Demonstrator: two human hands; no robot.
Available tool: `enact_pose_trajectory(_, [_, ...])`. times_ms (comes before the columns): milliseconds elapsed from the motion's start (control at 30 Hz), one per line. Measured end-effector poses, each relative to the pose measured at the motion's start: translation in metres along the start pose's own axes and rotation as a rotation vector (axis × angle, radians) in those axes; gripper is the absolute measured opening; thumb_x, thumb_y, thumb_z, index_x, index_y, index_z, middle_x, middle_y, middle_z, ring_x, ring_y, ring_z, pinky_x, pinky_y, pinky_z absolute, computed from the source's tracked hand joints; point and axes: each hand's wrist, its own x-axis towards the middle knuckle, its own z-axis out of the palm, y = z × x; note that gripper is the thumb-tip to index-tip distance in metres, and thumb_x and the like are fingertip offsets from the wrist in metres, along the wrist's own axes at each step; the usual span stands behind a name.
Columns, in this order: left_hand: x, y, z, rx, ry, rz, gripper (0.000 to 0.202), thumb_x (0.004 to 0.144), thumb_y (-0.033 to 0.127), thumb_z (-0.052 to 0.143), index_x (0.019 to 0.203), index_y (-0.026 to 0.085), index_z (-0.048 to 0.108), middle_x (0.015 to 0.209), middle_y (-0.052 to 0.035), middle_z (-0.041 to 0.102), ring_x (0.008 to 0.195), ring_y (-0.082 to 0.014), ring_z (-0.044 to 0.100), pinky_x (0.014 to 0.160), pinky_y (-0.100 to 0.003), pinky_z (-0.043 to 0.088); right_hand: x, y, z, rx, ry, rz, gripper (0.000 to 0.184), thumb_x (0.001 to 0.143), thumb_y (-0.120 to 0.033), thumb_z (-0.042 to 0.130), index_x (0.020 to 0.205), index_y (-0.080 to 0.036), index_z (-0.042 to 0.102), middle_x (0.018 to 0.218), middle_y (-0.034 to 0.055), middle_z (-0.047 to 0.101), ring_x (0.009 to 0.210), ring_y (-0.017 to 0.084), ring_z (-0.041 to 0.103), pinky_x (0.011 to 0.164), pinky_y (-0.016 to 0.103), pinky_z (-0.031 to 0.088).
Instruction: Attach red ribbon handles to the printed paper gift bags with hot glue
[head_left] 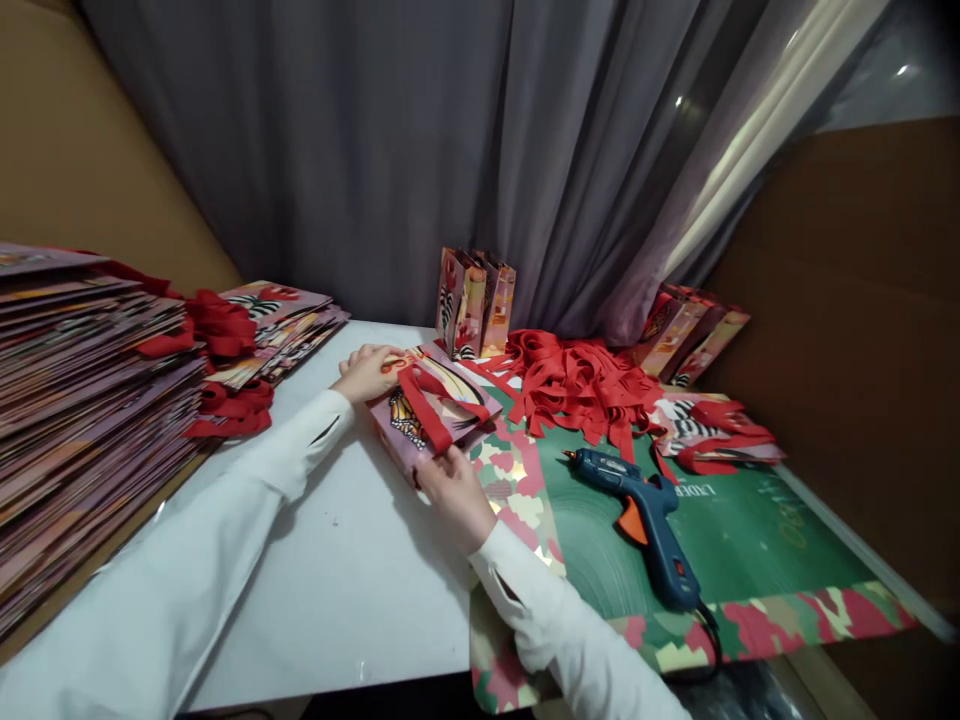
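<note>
A patterned paper gift bag (pixel 409 425) with a butterfly print lies tilted on the white table, between my two hands. A red ribbon handle (pixel 426 410) loops across its upper face. My left hand (pixel 367 372) holds the bag's far left edge, fingers bent over it. At the near edge, my right hand (pixel 456 495) grips the bag by the lower end of the ribbon, its fingertips partly hidden. To the right, a blue glue gun (pixel 651 510) with an orange trigger rests on a green mat, touched by neither hand.
Tall stacks of flat bags (pixel 82 400) fill the left side. Behind stand opened bags (pixel 476 305), near a heap of red ribbons (pixel 577 385). Another flat bag (pixel 682 425) lies on the green mat (pixel 750 530). Cardboard walls (pixel 862 330) and a grey curtain (pixel 337 160) enclose the table.
</note>
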Motion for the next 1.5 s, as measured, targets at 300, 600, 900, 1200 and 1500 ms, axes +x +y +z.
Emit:
enact_pose_trajectory(300, [0.043,-0.019,-0.036,0.119,-0.369,0.009,0.092,0.048,0.055,0.069,0.13,0.014,0.056,0.133,-0.012,0.06,0.119,-0.0279,0.055,0.097,-0.028,0.043,0.037,-0.1,-0.129,-1.694,0.129,-0.276,0.045,0.084,-0.004,0.05,0.125,-0.02,0.062,0.123,0.0175,0.059,0.111,0.027,0.055,0.087,0.038,0.045])
enact_pose_trajectory(600, [0.004,0.017,-0.085,0.23,-0.164,-0.056,0.068,0.068,0.049,0.06,0.121,0.007,0.058,0.124,-0.0207,0.063,0.111,-0.0335,0.061,0.089,-0.036,0.047,0.091,-0.105,-0.178,-1.58,0.031,-0.241,0.01,0.076,-0.011,0.065,0.067,-0.014,0.066,0.083,0.0105,0.064,0.083,0.019,0.062,0.074,0.031,0.041])
enact_pose_trajectory(900, [-0.183,0.08,0.017,0.445,-0.13,0.569,0.028,0.074,0.001,0.046,0.084,0.015,0.067,0.085,-0.0101,0.07,0.077,-0.0232,0.066,0.069,-0.034,0.05,0.091,-0.166,-0.108,-0.39,0.094,-0.566,0.024,0.081,-0.043,0.056,0.093,-0.023,0.052,0.074,-0.0022,0.063,0.065,0.012,0.062,0.067,0.027,0.051])
enact_pose_trajectory(1200, [-0.156,0.072,0.071,0.667,0.035,0.281,0.041,0.083,-0.002,0.038,0.109,0.007,0.069,0.103,-0.0235,0.069,0.093,-0.0307,0.066,0.075,-0.044,0.049,0.032,-0.093,-0.06,0.039,-0.328,0.043,0.049,0.06,-0.044,0.08,0.092,-0.021,0.051,0.072,-0.004,0.068,0.053,0.011,0.062,0.054,0.025,0.052])
enact_pose_trajectory(1500, [-0.113,0.079,0.041,0.487,-0.269,-0.054,0.022,0.095,0.023,0.051,0.107,0.011,0.064,0.098,-0.0092,0.07,0.088,-0.0188,0.068,0.079,-0.037,0.054,0.033,-0.005,-0.051,-0.221,-0.234,0.415,0.027,0.084,-0.034,0.065,0.075,-0.02,0.042,0.051,-0.0071,0.061,0.032,0.007,0.051,0.032,0.016,0.04])
